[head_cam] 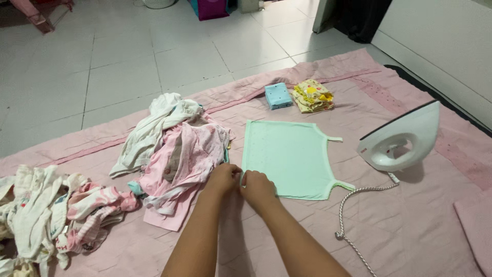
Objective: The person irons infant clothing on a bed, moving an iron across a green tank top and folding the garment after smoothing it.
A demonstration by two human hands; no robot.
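Observation:
A small mint-green sleeveless top lies flat on a pink blanket spread on the floor. My left hand and my right hand meet at the near-left corner of the top, and both pinch its hem there. Its straps point to the right, toward a white iron standing on its heel.
A pile of pink and white baby clothes lies left of the top, and another heap sits at far left. Folded blue and yellow patterned garments rest at the back. The iron's braided cord trails across the blanket.

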